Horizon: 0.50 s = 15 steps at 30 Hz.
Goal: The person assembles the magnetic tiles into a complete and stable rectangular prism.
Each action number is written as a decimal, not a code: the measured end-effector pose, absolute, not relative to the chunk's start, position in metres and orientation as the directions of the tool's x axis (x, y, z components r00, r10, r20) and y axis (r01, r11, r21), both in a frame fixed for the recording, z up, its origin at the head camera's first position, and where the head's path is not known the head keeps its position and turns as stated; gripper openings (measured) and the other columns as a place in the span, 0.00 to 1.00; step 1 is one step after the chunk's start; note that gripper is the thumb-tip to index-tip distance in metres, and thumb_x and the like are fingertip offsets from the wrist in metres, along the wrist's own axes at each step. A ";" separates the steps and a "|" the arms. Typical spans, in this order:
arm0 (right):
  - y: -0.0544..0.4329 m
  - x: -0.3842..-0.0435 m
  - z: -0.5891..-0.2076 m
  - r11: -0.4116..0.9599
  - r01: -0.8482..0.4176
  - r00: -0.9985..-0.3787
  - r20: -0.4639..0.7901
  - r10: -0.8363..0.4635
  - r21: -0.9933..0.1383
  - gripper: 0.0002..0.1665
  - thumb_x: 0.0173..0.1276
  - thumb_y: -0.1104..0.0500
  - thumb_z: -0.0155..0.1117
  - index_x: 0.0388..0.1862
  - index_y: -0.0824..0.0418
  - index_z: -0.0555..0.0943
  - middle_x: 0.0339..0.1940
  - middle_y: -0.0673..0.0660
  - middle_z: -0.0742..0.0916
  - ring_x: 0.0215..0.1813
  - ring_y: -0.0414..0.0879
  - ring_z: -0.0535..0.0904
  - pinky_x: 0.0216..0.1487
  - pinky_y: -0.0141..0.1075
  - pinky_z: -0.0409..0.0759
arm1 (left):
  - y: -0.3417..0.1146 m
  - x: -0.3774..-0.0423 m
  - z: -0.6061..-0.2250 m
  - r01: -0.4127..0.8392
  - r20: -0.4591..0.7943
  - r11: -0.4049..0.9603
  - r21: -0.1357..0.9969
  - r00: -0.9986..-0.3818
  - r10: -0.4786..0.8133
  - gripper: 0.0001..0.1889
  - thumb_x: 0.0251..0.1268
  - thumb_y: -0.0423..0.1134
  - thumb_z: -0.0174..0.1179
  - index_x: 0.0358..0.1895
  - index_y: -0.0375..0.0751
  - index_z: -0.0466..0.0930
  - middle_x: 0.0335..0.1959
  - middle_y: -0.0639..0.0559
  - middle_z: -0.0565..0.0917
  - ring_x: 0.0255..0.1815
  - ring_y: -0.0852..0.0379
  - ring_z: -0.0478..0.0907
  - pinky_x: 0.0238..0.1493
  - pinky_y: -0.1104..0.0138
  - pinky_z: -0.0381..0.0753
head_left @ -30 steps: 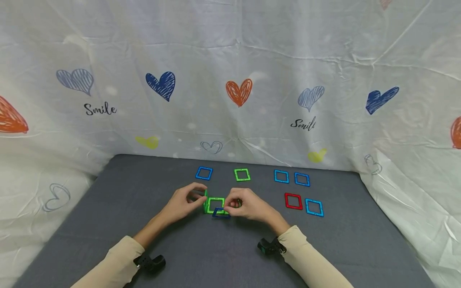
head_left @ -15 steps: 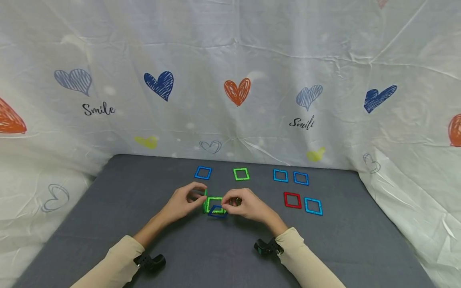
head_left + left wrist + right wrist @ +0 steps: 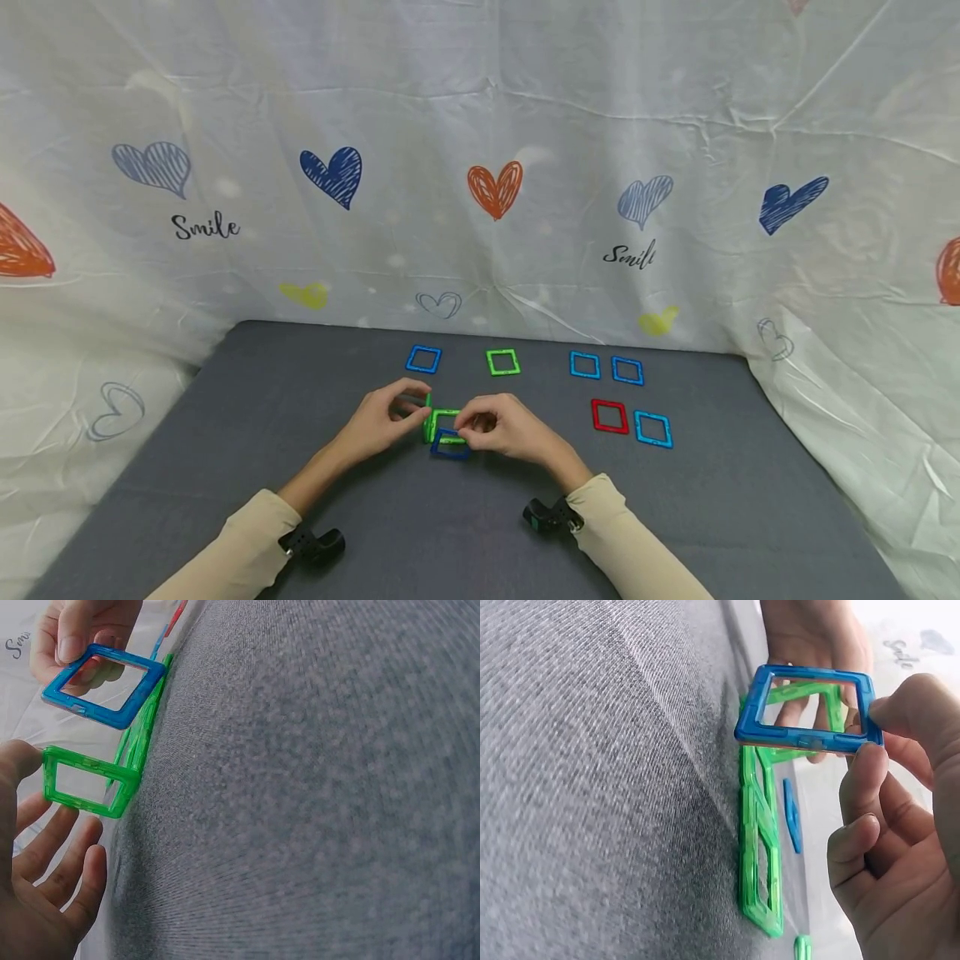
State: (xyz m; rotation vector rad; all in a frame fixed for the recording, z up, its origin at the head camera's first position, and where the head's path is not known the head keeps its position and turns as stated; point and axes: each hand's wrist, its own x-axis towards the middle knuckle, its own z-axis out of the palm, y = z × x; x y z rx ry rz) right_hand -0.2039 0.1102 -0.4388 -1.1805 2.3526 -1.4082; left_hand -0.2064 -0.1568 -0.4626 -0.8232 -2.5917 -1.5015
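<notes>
Blue frame (image 3: 802,739) in fingertip pinch of right hand (image 3: 504,425), upright green frame (image 3: 90,763) in loose grip of left hand (image 3: 381,419)

Right hand (image 3: 506,427) and blue square frame (image 3: 810,740) shifted toward 9 o'clock, head view; frame's opening now appears taller.

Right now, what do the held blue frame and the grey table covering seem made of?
Blue frame: probably glossy, translucent plastic; it catches highlights and passes some light. Table covering: seemingly matte fabric, from its ribbed, thread-like texture; fibre unclear.
</notes>
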 end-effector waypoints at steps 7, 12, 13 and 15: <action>0.102 -0.192 -0.415 0.214 -0.578 -0.658 0.293 -0.694 -0.788 0.08 0.66 0.76 0.65 0.42 0.70 0.86 0.30 0.60 0.84 0.27 0.53 0.76 0.29 0.43 0.78 | -0.157 -0.206 -0.463 0.447 0.277 0.393 0.804 -0.865 0.418 0.19 0.72 0.39 0.66 0.61 0.36 0.78 0.56 0.46 0.82 0.46 0.53 0.85 0.41 0.62 0.84; 0.100 -0.188 -0.407 0.200 -0.582 -0.655 0.308 -0.690 -0.788 0.08 0.66 0.77 0.65 0.40 0.70 0.87 0.29 0.58 0.83 0.27 0.50 0.75 0.29 0.40 0.77 | -0.156 -0.206 -0.462 0.449 0.278 0.392 0.803 -0.864 0.420 0.19 0.72 0.39 0.66 0.61 0.36 0.78 0.56 0.46 0.82 0.47 0.52 0.85 0.41 0.62 0.84; 0.100 -0.188 -0.407 0.201 -0.583 -0.655 0.309 -0.690 -0.787 0.08 0.66 0.77 0.65 0.40 0.70 0.87 0.29 0.58 0.83 0.26 0.49 0.75 0.28 0.40 0.77 | -0.156 -0.206 -0.462 0.449 0.278 0.390 0.804 -0.864 0.420 0.19 0.72 0.39 0.66 0.61 0.36 0.78 0.56 0.46 0.82 0.47 0.52 0.85 0.42 0.62 0.84; 0.099 -0.189 -0.408 0.207 -0.583 -0.657 0.305 -0.690 -0.786 0.08 0.66 0.77 0.65 0.41 0.70 0.87 0.29 0.58 0.83 0.26 0.50 0.75 0.28 0.40 0.76 | -0.156 -0.207 -0.462 0.448 0.277 0.390 0.805 -0.864 0.421 0.19 0.72 0.39 0.66 0.61 0.36 0.78 0.56 0.46 0.82 0.47 0.52 0.85 0.42 0.62 0.84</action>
